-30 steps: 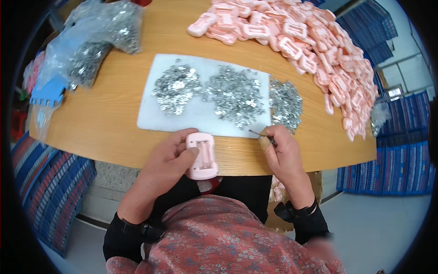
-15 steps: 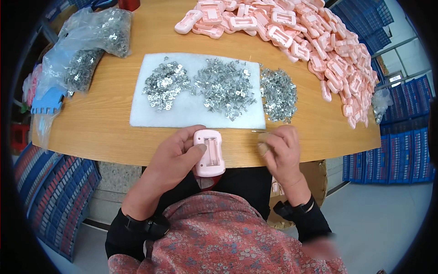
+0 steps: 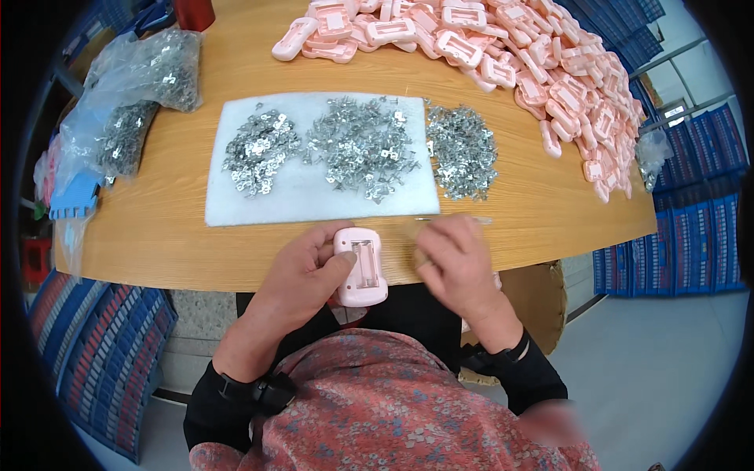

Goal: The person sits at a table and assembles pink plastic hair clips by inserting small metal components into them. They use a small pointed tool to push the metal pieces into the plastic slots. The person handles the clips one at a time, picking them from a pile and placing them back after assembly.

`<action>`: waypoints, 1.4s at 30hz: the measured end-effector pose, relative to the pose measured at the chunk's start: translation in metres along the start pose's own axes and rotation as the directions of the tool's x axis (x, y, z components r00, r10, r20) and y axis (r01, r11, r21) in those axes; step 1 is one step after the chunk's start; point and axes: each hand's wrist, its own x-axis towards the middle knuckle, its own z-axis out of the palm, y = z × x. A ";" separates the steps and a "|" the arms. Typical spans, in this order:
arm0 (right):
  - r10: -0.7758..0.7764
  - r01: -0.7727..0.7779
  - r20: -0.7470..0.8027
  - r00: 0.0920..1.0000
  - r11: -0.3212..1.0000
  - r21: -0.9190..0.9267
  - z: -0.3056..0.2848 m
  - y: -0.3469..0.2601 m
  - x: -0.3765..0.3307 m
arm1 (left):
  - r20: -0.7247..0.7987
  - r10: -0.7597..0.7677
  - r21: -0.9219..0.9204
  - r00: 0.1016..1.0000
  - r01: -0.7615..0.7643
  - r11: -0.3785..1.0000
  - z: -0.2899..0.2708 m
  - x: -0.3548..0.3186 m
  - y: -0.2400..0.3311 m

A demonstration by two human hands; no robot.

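My left hand (image 3: 302, 275) holds a small pink plastic case (image 3: 360, 267) at the near edge of the round wooden table (image 3: 157, 243), its open side facing up. Just right of the case is my right hand (image 3: 455, 263), motion-blurred, fingers pinched on a thin metal tool (image 3: 448, 220) that pokes out over the table edge. Beyond the hands lies a white pad (image 3: 314, 200) with two piles of small metal clips (image 3: 361, 145). A third clip pile (image 3: 463, 149) lies on the wood to its right.
A large heap of pink cases (image 3: 534, 63) covers the table's far right. Clear plastic bags of metal parts (image 3: 141, 86) and a blue plastic piece (image 3: 75, 200) lie at the left. Blue crates (image 3: 675, 251) stand on the floor to the right.
The view has shifted, so the table sits higher in the picture. My right hand has moved slightly and is now blurred; my left hand still grips the pink case.
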 end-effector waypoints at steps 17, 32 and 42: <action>-0.007 0.008 -0.037 0.999 0.999 0.046 0.001 0.000 0.011 | 0.017 -0.002 0.011 1.000 0.002 1.000 0.001 0.002 -0.001; -0.051 0.034 0.093 0.994 0.983 0.179 0.010 -0.011 0.027 | 0.048 0.039 0.016 0.998 -0.040 0.999 0.003 0.002 0.001; -0.097 0.038 0.247 0.964 0.972 0.230 0.008 -0.006 0.040 | 0.042 0.060 0.062 0.997 -0.063 0.996 0.003 0.002 -0.001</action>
